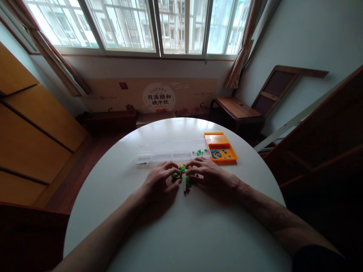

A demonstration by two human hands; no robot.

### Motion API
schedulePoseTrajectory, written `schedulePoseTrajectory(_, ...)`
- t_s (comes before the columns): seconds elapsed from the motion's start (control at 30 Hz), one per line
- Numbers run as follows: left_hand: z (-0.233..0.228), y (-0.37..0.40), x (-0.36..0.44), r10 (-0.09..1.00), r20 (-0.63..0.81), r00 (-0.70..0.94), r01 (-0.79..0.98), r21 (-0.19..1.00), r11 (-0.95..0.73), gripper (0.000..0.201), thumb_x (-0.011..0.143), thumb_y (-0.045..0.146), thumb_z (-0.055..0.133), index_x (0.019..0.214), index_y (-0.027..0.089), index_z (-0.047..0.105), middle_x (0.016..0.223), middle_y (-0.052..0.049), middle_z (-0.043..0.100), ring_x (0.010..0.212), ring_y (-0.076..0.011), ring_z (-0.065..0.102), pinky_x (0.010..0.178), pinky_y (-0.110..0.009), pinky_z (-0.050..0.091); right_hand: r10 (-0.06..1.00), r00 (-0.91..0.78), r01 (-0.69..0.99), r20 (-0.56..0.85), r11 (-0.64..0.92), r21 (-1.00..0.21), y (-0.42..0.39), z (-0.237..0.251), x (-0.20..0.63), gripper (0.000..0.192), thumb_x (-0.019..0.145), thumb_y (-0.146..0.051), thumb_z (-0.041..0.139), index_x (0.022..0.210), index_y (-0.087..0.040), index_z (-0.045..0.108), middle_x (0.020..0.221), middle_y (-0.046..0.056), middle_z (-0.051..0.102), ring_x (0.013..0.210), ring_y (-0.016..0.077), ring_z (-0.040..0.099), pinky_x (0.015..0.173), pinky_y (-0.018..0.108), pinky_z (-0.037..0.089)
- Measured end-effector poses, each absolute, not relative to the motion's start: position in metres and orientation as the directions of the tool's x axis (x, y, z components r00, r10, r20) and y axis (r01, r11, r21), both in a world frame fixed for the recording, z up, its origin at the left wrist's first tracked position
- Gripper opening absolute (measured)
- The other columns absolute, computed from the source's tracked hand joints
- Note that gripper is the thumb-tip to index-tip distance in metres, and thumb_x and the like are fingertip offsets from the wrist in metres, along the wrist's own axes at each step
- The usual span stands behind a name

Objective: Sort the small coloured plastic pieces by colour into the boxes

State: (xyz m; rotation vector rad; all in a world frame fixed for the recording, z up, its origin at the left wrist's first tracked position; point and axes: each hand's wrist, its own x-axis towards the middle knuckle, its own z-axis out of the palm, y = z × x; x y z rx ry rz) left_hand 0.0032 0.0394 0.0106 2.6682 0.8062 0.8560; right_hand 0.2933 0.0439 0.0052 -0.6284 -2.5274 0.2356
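Fingers [176, 170] sort beads [183, 175] beside clear organizer [170, 153].

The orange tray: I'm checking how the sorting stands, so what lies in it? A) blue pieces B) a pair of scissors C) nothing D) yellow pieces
A: small blue pieces lie scattered in the orange tray, which sits at the right end of the clear compartment box, beyond the right hand.
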Motion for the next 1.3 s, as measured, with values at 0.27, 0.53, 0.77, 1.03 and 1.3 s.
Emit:
schedulePoseTrajectory(0.27,0.009,0.040,0.002,0.572,0.452,0.685,0.454,0.349,-0.820,0.011,0.095,0.025,0.075,0.105,0.025,0.077,0.116,-0.007,0.075,0.104,-0.0237,0.072,0.092,-0.039,0.061,0.458,-0.772,0.350,0.442,0.885,-0.306,0.043,0.004,0.294,0.020,0.107,-0.031,0.075,0.126,-0.035,0.079,0.136,0.005,0.075,0.122,0.0226,0.067,0.107,0.042,0.054)
schedulePoseTrajectory(0.53,0.007,0.040,0.001,0.568,0.443,0.694,0.428,0.380,-0.820,0.010,0.096,0.029,0.077,0.105,0.026,0.075,0.117,-0.006,0.075,0.105,-0.0233,0.072,0.094,-0.040,0.060,0.426,-0.786,0.321,0.448,0.901,-0.293,0.042,0.004,0.292,0.010,0.105,-0.028,0.077,0.113,-0.032,0.081,0.132,0.004,0.076,0.119,0.0220,0.069,0.106,0.040,0.055)
schedulePoseTrajectory(0.77,0.009,0.037,0.000,0.559,0.439,0.703,0.416,0.384,-0.824,0.016,0.094,0.036,0.081,0.103,0.025,0.073,0.115,-0.006,0.076,0.104,-0.0236,0.072,0.096,-0.041,0.060,0.567,-0.529,0.460,0.632,0.817,-0.348,0.050,-0.001,0.298,0.011,0.111,-0.029,0.066,0.110,-0.026,0.077,0.106,0.004,0.082,0.099,0.0215,0.072,0.094,0.039,0.057)
schedulePoseTrajectory(1.03,0.001,0.038,-0.004,0.555,0.464,0.691,0.437,0.343,-0.831,0.007,0.096,0.029,0.077,0.101,0.025,0.075,0.115,-0.006,0.075,0.100,-0.0214,0.073,0.090,-0.037,0.060,0.746,0.012,0.729,0.666,0.450,-0.517,0.065,-0.010,0.319,0.017,0.107,-0.036,0.066,0.110,-0.024,0.077,0.098,0.006,0.080,0.086,0.0256,0.072,0.090,0.042,0.057)
schedulePoseTrajectory(1.3,-0.001,0.039,0.000,0.552,0.513,0.658,0.452,0.317,-0.834,0.002,0.096,0.024,0.077,0.096,0.026,0.078,0.111,-0.005,0.077,0.096,-0.0203,0.074,0.085,-0.034,0.060,0.775,-0.094,0.735,0.626,0.478,-0.481,0.064,-0.010,0.320,0.015,0.103,-0.027,0.064,0.112,-0.021,0.074,0.100,0.008,0.079,0.088,0.0271,0.071,0.093,0.046,0.057)
